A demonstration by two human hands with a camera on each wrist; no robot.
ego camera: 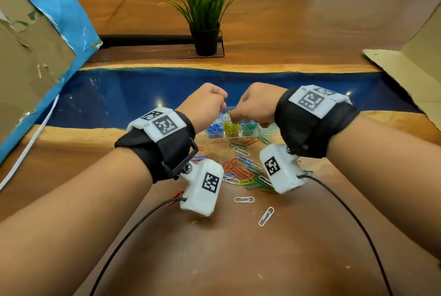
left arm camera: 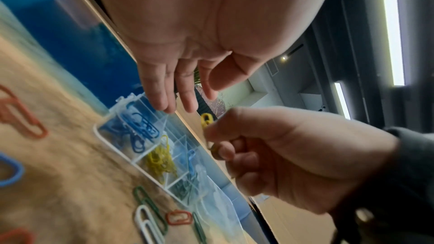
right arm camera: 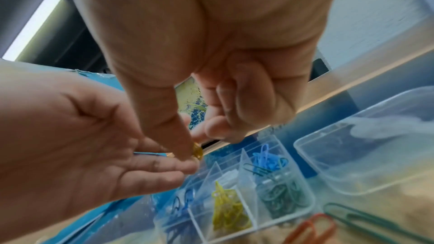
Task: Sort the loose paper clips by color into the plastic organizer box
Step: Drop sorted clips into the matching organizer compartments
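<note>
A clear plastic organizer box (ego camera: 213, 137) stands on the wooden table, with blue, yellow and green clips in separate compartments (right arm camera: 226, 209). Both hands hover over it. My right hand (ego camera: 255, 104) pinches a yellow paper clip (right arm camera: 197, 150) between thumb and forefinger above the yellow compartment; the clip (left arm camera: 206, 119) also shows in the left wrist view. My left hand (ego camera: 207, 102) holds nothing, and its fingers (left arm camera: 164, 92) hang relaxed beside the right fingertips. Loose clips of mixed colours (ego camera: 243, 171) lie in a heap just in front of the box.
The box's clear lid (right arm camera: 366, 146) lies open to the right. Two white clips (ego camera: 244, 199) (ego camera: 266, 216) lie nearer me. A potted plant (ego camera: 205, 9) stands behind a blue resin strip (ego camera: 119, 95). Cardboard panels flank the left (ego camera: 31, 57) and right (ego camera: 410, 68).
</note>
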